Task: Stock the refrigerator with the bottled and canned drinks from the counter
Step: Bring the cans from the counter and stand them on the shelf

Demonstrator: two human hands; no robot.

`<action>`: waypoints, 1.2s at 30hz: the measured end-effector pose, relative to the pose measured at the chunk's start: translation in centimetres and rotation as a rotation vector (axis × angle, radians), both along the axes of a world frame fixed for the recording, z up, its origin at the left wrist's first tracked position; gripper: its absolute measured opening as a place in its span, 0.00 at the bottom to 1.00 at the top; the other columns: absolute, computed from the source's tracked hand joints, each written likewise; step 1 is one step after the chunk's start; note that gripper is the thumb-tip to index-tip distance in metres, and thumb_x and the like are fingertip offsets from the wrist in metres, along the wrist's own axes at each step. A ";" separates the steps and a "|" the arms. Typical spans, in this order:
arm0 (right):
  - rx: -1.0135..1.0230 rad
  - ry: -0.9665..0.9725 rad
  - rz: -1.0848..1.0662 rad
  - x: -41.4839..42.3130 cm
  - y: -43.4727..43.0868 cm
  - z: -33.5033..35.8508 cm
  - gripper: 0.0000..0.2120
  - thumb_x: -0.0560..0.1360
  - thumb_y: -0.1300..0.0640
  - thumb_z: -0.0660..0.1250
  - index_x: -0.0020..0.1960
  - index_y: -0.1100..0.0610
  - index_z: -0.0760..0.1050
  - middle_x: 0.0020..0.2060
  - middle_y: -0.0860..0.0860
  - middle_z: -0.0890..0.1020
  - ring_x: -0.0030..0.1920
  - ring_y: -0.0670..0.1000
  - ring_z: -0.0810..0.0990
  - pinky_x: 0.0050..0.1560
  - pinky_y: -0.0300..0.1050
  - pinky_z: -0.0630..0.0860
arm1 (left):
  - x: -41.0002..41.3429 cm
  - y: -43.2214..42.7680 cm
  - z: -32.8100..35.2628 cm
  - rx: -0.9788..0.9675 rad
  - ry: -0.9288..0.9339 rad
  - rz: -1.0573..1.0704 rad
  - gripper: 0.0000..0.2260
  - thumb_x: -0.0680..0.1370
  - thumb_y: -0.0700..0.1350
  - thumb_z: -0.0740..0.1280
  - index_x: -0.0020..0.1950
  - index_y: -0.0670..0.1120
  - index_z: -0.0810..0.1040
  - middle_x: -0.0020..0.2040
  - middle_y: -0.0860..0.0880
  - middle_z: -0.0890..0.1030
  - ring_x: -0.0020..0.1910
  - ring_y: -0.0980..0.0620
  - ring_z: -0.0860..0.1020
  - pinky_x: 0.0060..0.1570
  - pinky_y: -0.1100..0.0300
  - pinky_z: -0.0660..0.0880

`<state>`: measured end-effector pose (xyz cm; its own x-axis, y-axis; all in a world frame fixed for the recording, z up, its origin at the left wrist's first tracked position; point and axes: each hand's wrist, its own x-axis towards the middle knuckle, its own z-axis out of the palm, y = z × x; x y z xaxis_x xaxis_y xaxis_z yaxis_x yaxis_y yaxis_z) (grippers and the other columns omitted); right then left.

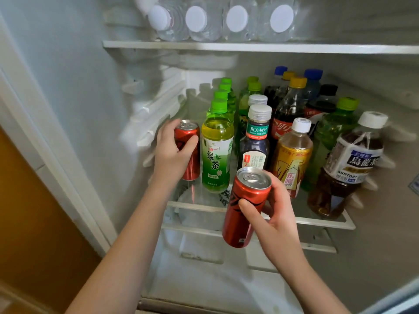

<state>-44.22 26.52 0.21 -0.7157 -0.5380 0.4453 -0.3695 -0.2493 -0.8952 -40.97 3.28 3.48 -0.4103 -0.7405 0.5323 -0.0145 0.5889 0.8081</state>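
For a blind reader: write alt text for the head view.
The left hand holds a red can beside a green tea bottle on a refrigerator shelf; the right hand holds a second red can in front. Water bottles lie above.

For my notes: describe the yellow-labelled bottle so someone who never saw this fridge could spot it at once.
On the refrigerator's middle shelf, look at the front row behind the red can in the right hand. The yellow-labelled bottle stands between a dark silver-capped bottle and a green bottle, alone in pairing a white cap with a gold label.
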 end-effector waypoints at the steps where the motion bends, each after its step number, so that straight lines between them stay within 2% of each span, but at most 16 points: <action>1: 0.001 -0.002 0.003 0.1 -0.2 0.0 0.26 0.70 0.59 0.72 0.61 0.40 0.68 0.55 0.33 0.76 0.55 0.40 0.77 0.48 0.29 0.73 | 1.0 1.1 -0.2 -0.006 0.075 0.011 0.22 0.73 0.50 0.67 0.67 0.52 0.70 0.64 0.54 0.70 0.64 0.55 0.70 0.65 0.59 0.67; 3: -0.006 -0.013 0.022 0.2 -0.7 0.1 0.25 0.70 0.58 0.73 0.62 0.42 0.69 0.55 0.35 0.77 0.55 0.41 0.78 0.48 0.30 0.74 | 3.3 3.5 -1.2 -0.081 0.194 0.017 0.15 0.74 0.48 0.66 0.60 0.56 0.71 0.60 0.60 0.72 0.63 0.59 0.71 0.64 0.58 0.70; 5: 0.001 -0.020 0.047 0.4 -1.4 0.4 0.25 0.70 0.58 0.73 0.63 0.44 0.69 0.55 0.37 0.77 0.55 0.42 0.78 0.49 0.31 0.74 | 5.3 5.8 -2.5 -0.072 0.162 -0.090 0.11 0.74 0.51 0.64 0.56 0.56 0.73 0.56 0.61 0.75 0.59 0.61 0.74 0.57 0.63 0.73; 7: 0.000 -0.031 0.071 0.6 -2.2 0.7 0.24 0.69 0.55 0.71 0.63 0.46 0.69 0.54 0.37 0.78 0.55 0.41 0.78 0.50 0.32 0.74 | 6.6 7.5 -3.8 0.030 0.001 -0.289 0.14 0.73 0.53 0.65 0.59 0.60 0.72 0.56 0.60 0.77 0.58 0.62 0.76 0.54 0.66 0.74; 9: -0.010 -0.063 0.090 0.8 -2.8 1.0 0.24 0.67 0.51 0.70 0.62 0.46 0.69 0.54 0.39 0.79 0.55 0.41 0.78 0.51 0.34 0.75 | 7.4 8.4 -5.0 0.076 -0.124 -0.411 0.18 0.74 0.55 0.65 0.64 0.60 0.70 0.60 0.61 0.76 0.61 0.63 0.74 0.56 0.66 0.73; 13: -0.020 -0.117 0.098 1.2 -3.9 1.5 0.24 0.66 0.46 0.69 0.61 0.48 0.71 0.56 0.47 0.78 0.55 0.43 0.79 0.57 0.44 0.77 | 8.5 8.4 -5.8 0.127 -0.161 -0.503 0.27 0.72 0.55 0.68 0.69 0.59 0.66 0.65 0.59 0.74 0.64 0.60 0.73 0.60 0.62 0.72; 15: -0.016 -0.149 0.097 1.4 -4.4 1.6 0.25 0.66 0.47 0.69 0.61 0.51 0.71 0.57 0.50 0.78 0.55 0.45 0.79 0.59 0.50 0.77 | 8.7 8.3 -5.8 0.113 -0.169 -0.498 0.28 0.72 0.54 0.70 0.70 0.60 0.65 0.65 0.59 0.74 0.64 0.59 0.74 0.62 0.57 0.73; 17: 0.007 -0.166 0.123 1.5 -4.7 1.8 0.27 0.66 0.46 0.68 0.63 0.53 0.71 0.57 0.51 0.79 0.55 0.47 0.80 0.59 0.53 0.77 | 8.9 8.2 -5.8 0.089 -0.162 -0.468 0.27 0.72 0.54 0.69 0.69 0.64 0.64 0.64 0.62 0.75 0.63 0.60 0.74 0.61 0.55 0.73; 20: 0.064 -0.182 0.168 1.2 -4.8 1.8 0.31 0.66 0.43 0.66 0.67 0.50 0.69 0.56 0.46 0.80 0.55 0.42 0.80 0.58 0.47 0.77 | 9.0 7.9 -6.1 0.104 -0.130 -0.426 0.27 0.72 0.55 0.68 0.67 0.69 0.63 0.63 0.65 0.74 0.62 0.62 0.74 0.62 0.54 0.73; 22: 0.074 -0.197 0.112 0.8 -4.5 1.5 0.28 0.69 0.44 0.66 0.67 0.47 0.67 0.56 0.43 0.79 0.54 0.38 0.79 0.57 0.41 0.77 | 9.0 7.6 -6.4 0.142 -0.076 -0.390 0.28 0.71 0.56 0.68 0.68 0.67 0.64 0.64 0.64 0.74 0.64 0.62 0.73 0.64 0.52 0.72; 25: 0.057 -0.239 -0.001 0.2 -3.3 0.8 0.14 0.75 0.51 0.66 0.59 0.43 0.71 0.51 0.43 0.81 0.54 0.42 0.80 0.58 0.45 0.75 | 8.4 6.9 -6.1 0.174 0.040 -0.341 0.28 0.71 0.54 0.69 0.67 0.71 0.62 0.64 0.67 0.72 0.64 0.63 0.72 0.60 0.62 0.73; 28: 0.045 -0.293 -0.098 0.0 -2.0 -0.2 0.10 0.76 0.53 0.66 0.57 0.45 0.73 0.47 0.43 0.82 0.52 0.44 0.81 0.55 0.48 0.76 | 7.3 5.8 -5.8 0.145 0.082 -0.230 0.29 0.71 0.52 0.68 0.67 0.70 0.60 0.63 0.70 0.69 0.65 0.65 0.70 0.61 0.66 0.69; 31: 0.054 -0.326 -0.148 0.0 -1.2 -1.0 0.10 0.76 0.55 0.66 0.56 0.48 0.74 0.45 0.43 0.83 0.48 0.43 0.82 0.52 0.47 0.76 | 5.9 4.7 -6.1 0.118 0.075 -0.154 0.30 0.72 0.45 0.69 0.68 0.65 0.59 0.60 0.75 0.66 0.62 0.73 0.67 0.57 0.79 0.64; 33: 0.065 -0.340 -0.166 0.0 -0.8 -1.4 0.09 0.76 0.56 0.66 0.56 0.49 0.74 0.45 0.46 0.83 0.48 0.45 0.82 0.52 0.46 0.76 | 5.1 4.1 -6.4 0.103 0.064 -0.126 0.31 0.72 0.42 0.69 0.71 0.57 0.59 0.62 0.69 0.66 0.62 0.73 0.66 0.59 0.79 0.62; 36: 0.083 -0.314 -0.192 0.0 -0.1 -1.8 0.09 0.76 0.58 0.65 0.56 0.50 0.74 0.45 0.49 0.83 0.49 0.48 0.82 0.54 0.47 0.75 | 4.1 3.3 -6.4 0.103 0.046 -0.116 0.31 0.71 0.45 0.68 0.72 0.50 0.61 0.65 0.55 0.70 0.64 0.59 0.69 0.65 0.65 0.64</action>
<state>-44.18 26.39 -1.56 -0.9017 -0.4059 0.1488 -0.1068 -0.1243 -0.9865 -36.89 6.53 -2.92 -0.4734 -0.7409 0.4763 0.0873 0.4986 0.8624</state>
